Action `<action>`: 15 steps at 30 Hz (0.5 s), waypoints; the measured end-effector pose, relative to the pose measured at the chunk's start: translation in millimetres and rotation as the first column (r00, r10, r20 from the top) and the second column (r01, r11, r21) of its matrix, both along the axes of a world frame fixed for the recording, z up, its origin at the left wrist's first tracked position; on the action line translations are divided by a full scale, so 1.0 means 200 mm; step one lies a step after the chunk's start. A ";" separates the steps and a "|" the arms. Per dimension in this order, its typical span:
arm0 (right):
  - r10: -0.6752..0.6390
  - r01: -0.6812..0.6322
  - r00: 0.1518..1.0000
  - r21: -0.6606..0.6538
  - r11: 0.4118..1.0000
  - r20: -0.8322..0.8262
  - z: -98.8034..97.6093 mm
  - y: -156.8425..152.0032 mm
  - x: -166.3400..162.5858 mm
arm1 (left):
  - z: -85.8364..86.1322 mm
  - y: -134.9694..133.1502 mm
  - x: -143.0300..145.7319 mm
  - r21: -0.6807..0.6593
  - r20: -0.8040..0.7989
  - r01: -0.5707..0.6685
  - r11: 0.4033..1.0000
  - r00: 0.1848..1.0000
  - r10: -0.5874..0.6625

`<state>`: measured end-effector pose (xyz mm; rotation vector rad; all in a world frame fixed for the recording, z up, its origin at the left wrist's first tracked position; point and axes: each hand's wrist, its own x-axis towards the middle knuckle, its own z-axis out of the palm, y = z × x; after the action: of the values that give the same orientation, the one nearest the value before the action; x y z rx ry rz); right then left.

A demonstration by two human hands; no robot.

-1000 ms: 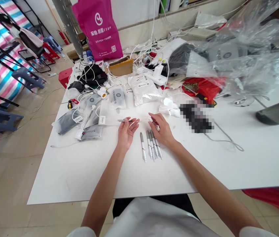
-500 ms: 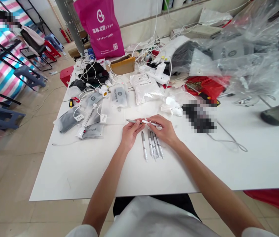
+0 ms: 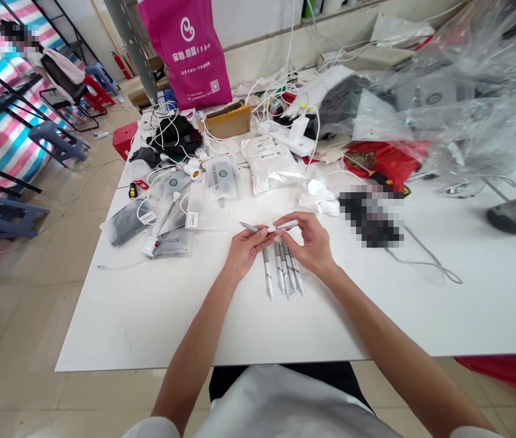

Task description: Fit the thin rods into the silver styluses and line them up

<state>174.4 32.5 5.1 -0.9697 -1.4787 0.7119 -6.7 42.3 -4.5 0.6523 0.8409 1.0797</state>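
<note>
Left hand point(image 3: 245, 252) and right hand point(image 3: 307, 243) close together, fingertips clamped on a silver pen point(image 3: 249, 227) held level between them | just below, row of pens point(image 3: 282, 271) lying on white table point(image 3: 148, 328) | farther, plastic pouches point(image 3: 219, 179)

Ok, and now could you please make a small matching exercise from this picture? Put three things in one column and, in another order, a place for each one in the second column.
Things
1. Held pen
2. Row of pens
3. Pink carrier bag

Places
A. Upright beyond the cardboard box
B. Between the left hand and the right hand
C. Lying on the white table below the hands

Right pairs: 1-B, 2-C, 3-A
</note>
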 end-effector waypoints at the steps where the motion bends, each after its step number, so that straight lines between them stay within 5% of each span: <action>1: -0.002 0.002 1.000 -0.004 1.000 0.020 0.00 0.00 0.00 | 0.00 0.00 0.00 -0.004 -0.001 -0.002 1.000 1.000 0.002; 15: -0.085 0.073 0.962 -0.056 0.996 -0.259 0.00 0.07 0.03 | -0.01 0.01 -0.01 -0.042 0.046 -0.047 0.998 0.998 0.049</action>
<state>179.8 46.6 4.7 -0.9260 -1.1907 0.7866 -7.9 43.9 -5.7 0.5734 0.8397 1.1141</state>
